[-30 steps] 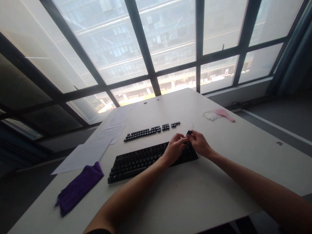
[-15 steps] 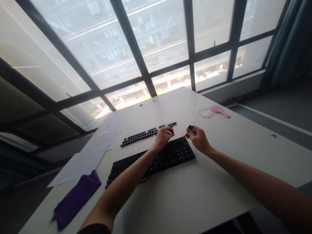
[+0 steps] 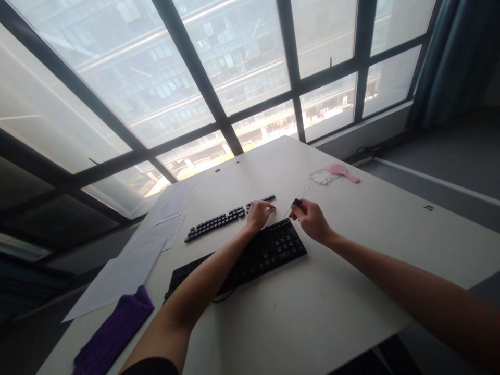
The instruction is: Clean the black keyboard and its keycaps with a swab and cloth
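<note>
The small black keycap puller with thin wire loops [image 3: 296,202] is pinched in the grip of the right hand [image 3: 311,220], held just above the far right end of the black computer keyboard [image 3: 250,256], its wires pointing away toward the window. The left hand [image 3: 258,213] reaches past the keyboard's far edge to the row of loose black keycaps [image 3: 222,219] laid out on the white counter [image 3: 332,291]; its fingers are curled with the tips pressed together at the row's right part, though whether a keycap sits between them cannot be told. Both forearms stretch across the counter, the left one passing over the keyboard. Left of the keyboard lie white paper sheets [image 3: 128,260] and a purple cloth [image 3: 111,333]. Near the far right edge rests a pink plastic brush [image 3: 341,172] beside a clear plastic bag [image 3: 321,177].
</note>
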A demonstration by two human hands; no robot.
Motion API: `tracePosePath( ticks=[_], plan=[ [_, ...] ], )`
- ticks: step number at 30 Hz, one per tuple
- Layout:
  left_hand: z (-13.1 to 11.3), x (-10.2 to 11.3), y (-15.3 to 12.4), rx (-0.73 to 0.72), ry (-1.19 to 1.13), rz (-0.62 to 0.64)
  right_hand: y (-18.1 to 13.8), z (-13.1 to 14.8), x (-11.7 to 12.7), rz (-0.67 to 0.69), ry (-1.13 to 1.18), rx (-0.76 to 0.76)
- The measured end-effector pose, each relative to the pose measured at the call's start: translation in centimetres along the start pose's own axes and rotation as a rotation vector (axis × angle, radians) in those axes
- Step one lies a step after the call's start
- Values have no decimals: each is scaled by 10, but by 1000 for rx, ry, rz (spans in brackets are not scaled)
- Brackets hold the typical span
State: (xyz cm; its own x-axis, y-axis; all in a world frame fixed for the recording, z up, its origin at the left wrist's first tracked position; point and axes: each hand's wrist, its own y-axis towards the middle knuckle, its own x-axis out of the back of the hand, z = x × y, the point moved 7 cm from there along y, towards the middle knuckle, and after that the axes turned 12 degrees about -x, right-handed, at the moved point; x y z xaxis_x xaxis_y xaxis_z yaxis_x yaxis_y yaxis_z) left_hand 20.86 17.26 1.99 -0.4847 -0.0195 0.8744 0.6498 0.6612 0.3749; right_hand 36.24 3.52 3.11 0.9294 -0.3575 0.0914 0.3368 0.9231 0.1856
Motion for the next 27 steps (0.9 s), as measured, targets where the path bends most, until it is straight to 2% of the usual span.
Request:
tracePosePath(
  ticks=[3, 6, 12, 22, 27],
  plan=[
    [-6, 3, 9, -102, 93, -41, -1, 3, 0, 7, -9, 15],
    [-7, 5, 15, -139, 156, -78, -1, 4, 0, 10, -10, 21],
    [2, 5, 21, -104, 225, -96, 0, 0, 0, 16, 6, 10],
    [9, 8, 22, -45, 149, -108, 3, -1, 0, 49, -7, 15],
    [-6, 24, 15, -59, 85, -168, 9, -7, 0, 107, -101, 22]
  ],
)
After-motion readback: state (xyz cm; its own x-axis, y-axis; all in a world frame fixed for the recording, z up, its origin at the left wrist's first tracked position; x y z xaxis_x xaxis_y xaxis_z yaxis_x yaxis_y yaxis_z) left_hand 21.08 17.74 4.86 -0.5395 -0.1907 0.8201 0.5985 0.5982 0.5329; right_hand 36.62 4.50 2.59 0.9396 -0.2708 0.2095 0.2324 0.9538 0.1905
